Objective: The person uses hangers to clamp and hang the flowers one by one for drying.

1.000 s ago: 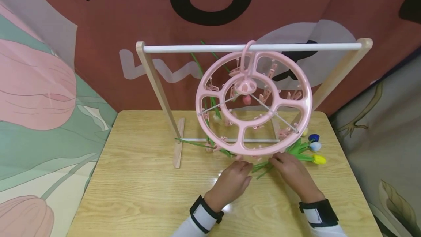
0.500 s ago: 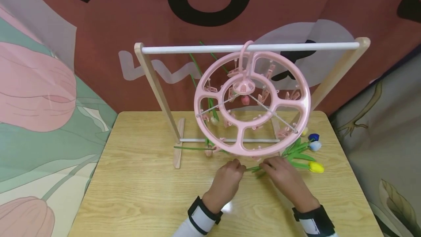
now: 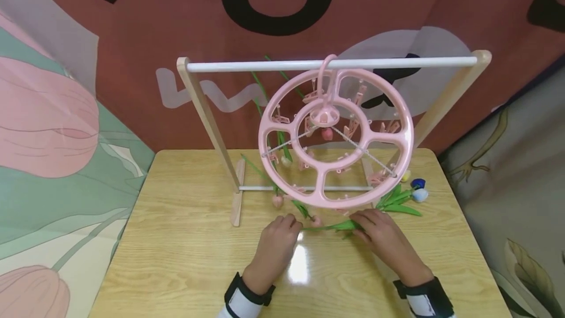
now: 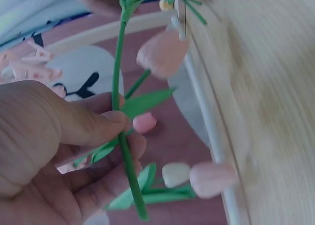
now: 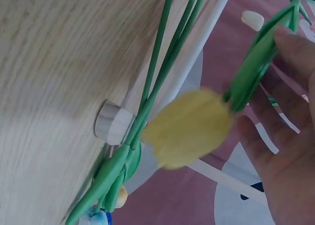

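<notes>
Both hands have drawn one yellow tulip (image 5: 189, 128) nearer along the table (image 3: 176, 259) below the pink hanger (image 3: 335, 136); left hand (image 3: 271, 247) pinches its stem (image 4: 119, 77), right hand (image 3: 386, 242) grips the leaves (image 5: 256, 57).

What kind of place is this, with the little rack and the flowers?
Probably a staged indoor corner, not a real laundry room. A small wooden rack on a wooden table carries a round pink peg hanger, printed cloth hangs behind, and both hands hold an artificial tulip stem.
</notes>
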Demonstrator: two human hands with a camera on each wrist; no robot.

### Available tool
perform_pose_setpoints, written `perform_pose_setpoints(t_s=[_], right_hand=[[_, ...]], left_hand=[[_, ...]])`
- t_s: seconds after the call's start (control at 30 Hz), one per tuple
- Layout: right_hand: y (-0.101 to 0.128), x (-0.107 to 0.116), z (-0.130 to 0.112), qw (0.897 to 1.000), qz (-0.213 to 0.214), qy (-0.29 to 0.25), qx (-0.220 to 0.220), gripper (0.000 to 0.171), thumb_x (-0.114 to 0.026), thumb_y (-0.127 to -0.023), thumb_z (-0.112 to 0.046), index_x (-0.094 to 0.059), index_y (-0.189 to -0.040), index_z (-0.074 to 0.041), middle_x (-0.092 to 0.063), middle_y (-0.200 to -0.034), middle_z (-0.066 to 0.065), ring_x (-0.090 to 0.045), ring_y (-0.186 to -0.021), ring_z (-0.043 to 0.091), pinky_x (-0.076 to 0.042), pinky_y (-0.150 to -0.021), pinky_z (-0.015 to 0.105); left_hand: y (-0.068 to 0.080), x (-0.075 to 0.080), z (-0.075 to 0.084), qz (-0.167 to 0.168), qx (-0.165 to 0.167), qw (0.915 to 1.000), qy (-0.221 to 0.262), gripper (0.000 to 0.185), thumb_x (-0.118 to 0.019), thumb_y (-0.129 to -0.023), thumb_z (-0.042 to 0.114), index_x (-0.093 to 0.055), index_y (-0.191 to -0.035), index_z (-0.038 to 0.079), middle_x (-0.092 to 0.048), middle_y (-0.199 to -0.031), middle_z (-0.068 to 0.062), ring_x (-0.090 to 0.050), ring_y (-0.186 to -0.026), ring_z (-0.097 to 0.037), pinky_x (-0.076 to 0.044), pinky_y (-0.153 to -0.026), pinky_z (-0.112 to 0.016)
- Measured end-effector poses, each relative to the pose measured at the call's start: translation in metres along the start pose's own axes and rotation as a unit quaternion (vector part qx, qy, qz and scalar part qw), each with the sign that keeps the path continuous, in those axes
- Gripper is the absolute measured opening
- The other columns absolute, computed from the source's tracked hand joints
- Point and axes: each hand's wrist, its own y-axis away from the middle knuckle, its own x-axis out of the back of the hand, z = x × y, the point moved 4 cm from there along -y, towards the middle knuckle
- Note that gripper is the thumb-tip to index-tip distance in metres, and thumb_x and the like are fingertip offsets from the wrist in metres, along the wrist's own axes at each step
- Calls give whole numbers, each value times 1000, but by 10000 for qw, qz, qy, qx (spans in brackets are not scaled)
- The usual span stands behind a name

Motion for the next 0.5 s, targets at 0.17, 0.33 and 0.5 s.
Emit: perform_pose_setpoints(t_s=[0.17,0.33,0.5], right_hand=[[-2,0,2,9997,-132,-168,-81,56,-54,-101,-54,-72,-118,-4,-72,-113,11,-68,-105,31,-58,-89,51],[-6,-2,0,9917,-609,-934,-642,38,-91,-78,-21,-71,-109,-12,-71,-107,0,-67,-99,20,-61,-85,41],[-8,-7,-2,9603,-1424,-1818,-1565,31,-85,-85,-16,-69,-112,-17,-72,-109,-6,-70,-103,18,-62,-86,40]], left_hand=[[8,13,-18,292,92,9995,117,22,-85,-77,-2,-79,-95,11,-73,-96,-2,-67,-80,-15,-60,-65,-23],[11,25,-33,643,51,9976,242,20,-82,-80,-6,-78,-92,9,-72,-95,-1,-63,-75,-15,-57,-60,-23],[12,34,-41,723,-118,9968,319,21,-79,-82,-8,-78,-94,9,-71,-93,-1,-63,-77,-16,-56,-64,-24]])
